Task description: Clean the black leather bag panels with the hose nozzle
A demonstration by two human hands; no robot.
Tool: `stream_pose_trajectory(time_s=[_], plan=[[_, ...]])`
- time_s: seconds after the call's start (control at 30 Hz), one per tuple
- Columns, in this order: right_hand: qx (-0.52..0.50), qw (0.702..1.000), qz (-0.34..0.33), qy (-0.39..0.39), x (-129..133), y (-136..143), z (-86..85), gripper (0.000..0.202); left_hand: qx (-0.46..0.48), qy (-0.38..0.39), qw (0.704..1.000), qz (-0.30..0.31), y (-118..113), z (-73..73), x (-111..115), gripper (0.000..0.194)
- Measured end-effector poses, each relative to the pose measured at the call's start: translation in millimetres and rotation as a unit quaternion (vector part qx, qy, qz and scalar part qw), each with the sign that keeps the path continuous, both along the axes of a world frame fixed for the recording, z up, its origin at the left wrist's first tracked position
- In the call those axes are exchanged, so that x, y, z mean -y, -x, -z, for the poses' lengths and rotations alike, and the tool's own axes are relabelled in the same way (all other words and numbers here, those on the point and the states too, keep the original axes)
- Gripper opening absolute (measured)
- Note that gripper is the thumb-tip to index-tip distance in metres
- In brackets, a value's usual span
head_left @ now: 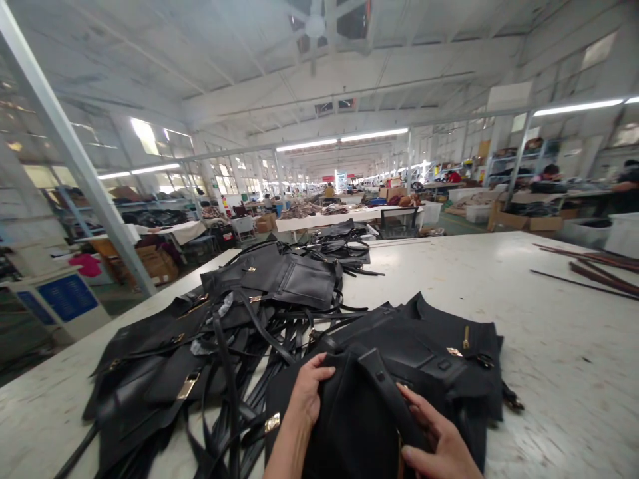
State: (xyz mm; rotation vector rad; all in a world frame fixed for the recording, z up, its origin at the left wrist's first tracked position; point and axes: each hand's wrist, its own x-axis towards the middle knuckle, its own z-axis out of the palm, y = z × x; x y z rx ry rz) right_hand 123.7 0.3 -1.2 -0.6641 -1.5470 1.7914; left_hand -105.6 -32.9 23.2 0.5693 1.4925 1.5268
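A black leather bag piece (344, 426) lies across the near edge of the view, with both my hands on it. My left hand (307, 392) grips its upper left edge, thumb on top and the other fingers partly hidden. On the right, my right hand (436, 432) is closed around a wide black strap (382, 379) that runs along the piece. Just beyond my hands, more black leather pieces (429, 346) lie stacked, bearing a gold zip pull (466, 337) and small gold fittings.
To the left, a heap of black bag pieces (150, 372) with gold clasps and tangled straps spreads over the white table (564, 372). Dark brown strips (599, 266) lie at the right edge. Farther off stand other worktables, a chair (399, 219), cardboard boxes (529, 218) and people.
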Motion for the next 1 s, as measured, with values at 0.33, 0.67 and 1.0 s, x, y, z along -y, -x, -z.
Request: stream_pose_trajectory(time_s=[0.33, 0.67, 1.0], plan=[[-0.006, 0.999, 0.000, 0.037, -3, -20, -43.1, 0.077, 0.090, -0.104, 0.990, -0.016, -21, -10.5, 12, 0.028], [-0.029, 0.992, -0.104, 0.069, 2, -19, -80.8, 0.076, -0.021, -0.110, 0.992, 0.049, -35, -24.0, 17, 0.039], [-0.027, 0.998, -0.027, 0.044, -3, -19, -95.1, 0.074, -0.199, -0.076, 0.977, -0.033, -42, -32.7, 17, 0.026]])
